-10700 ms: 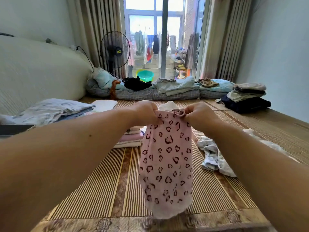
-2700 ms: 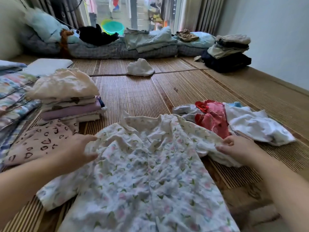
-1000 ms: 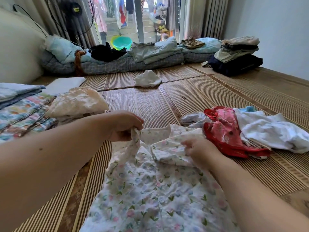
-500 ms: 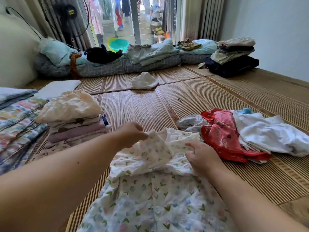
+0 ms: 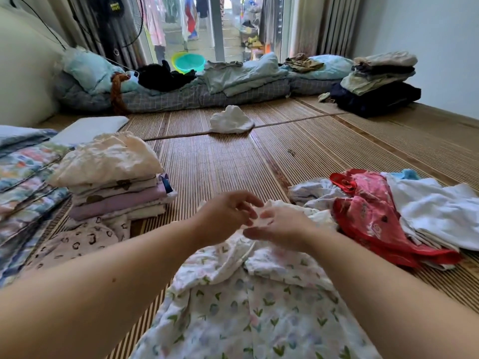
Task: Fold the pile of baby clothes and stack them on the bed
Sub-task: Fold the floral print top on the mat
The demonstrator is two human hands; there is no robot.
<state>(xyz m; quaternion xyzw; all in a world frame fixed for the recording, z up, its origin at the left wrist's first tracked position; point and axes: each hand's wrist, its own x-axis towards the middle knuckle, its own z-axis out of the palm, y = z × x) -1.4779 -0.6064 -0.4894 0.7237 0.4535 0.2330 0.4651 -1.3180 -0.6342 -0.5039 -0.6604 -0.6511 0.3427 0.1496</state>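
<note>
**Both hands loose over the flowered top**

The left hand (image 5: 228, 213) and right hand (image 5: 282, 225) meet fingertip to fingertip above the collar end of the flowered baby top (image 5: 246, 307). The top lies flat on the bamboo mat (image 5: 220, 164) and runs from under the hands back towards the person, its sleeves folded in across its chest. The right hand's fingers are straight and rest on the folded cloth, clutching nothing. The left hand is a little blurred, its fingers slack and spread with nothing held in them.

Left of the hands stands the stack of folded clothes (image 5: 116, 182), with a pink heart-print piece (image 5: 77, 239) lying at its foot. Just right of the right hand is the unfolded heap: a red garment (image 5: 375, 218) touching the top's edge, and a white garment (image 5: 435, 211) beyond it. Well past the fingertips lies a small white cloth (image 5: 230, 120) alone on the mat.
</note>
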